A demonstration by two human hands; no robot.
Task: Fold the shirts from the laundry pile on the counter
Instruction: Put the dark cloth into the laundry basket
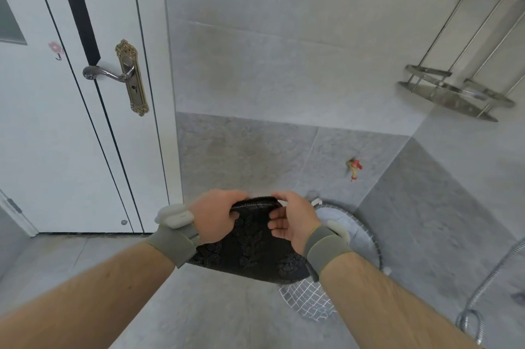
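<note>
Two bare forearms reach in from the bottom edge, each with a grey strap around the wrist, and between them hangs a dark garment [250,246] with a leafy pattern worked into the cloth (whether it is a shirt cannot be told from this fold). Its top edge is bunched and held up in mid-air in front of the person, over the grey tiled floor [199,306], while its lower part droops down between the wrists. On that upper edge the left hand [216,215] grips with fingers curled over the hem and the thumb tucked against the fabric. Close beside it the right hand [295,221] pinches the same hem between thumb and forefinger, its remaining fingers loosely bent against the cloth. The two hands sit near each other, almost touching along the hem. Below and behind the garment, to the right, a round mesh laundry basket [309,303] with a white grid pattern stands on the floor, partly hidden by the cloth and the right wrist. A white door [56,135] with a brass-plated lever handle [113,73] fills the left side. High on the right wall is a metal corner shelf [451,93], and a coiled shower hose [483,286] runs down the lower right.
</note>
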